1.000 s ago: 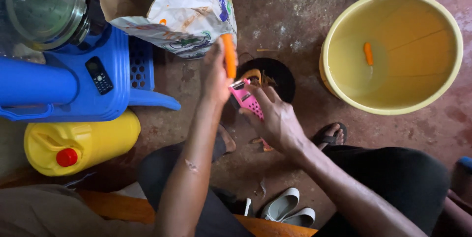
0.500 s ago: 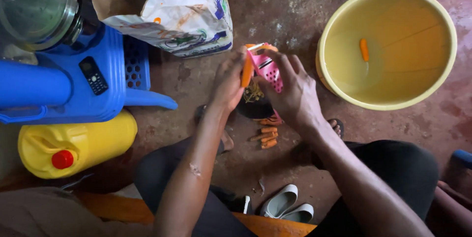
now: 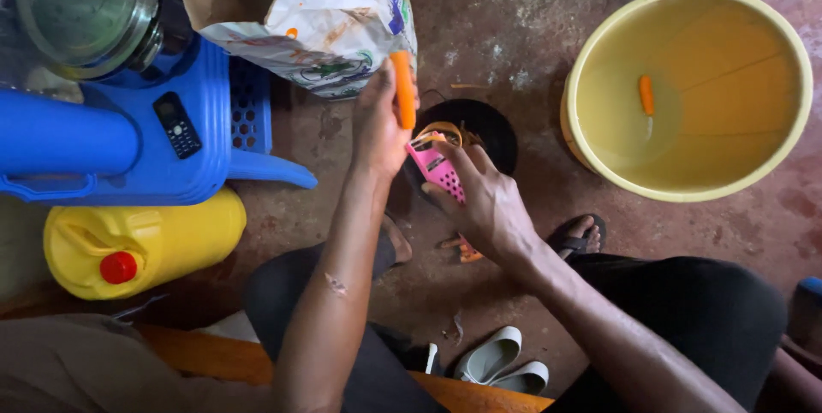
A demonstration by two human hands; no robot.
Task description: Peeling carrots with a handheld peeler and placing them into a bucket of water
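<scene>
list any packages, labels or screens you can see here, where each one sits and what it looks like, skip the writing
Printed bag: on the floor at top centre, just beyond the left hand; crumpled, white with coloured print, brown inside.
Mobile phone: lying on the blue plastic chair at left; small, black, keypad type, dark screen.
Jerrycan: on its side at lower left; yellow, red cap, no label visible.
</scene>
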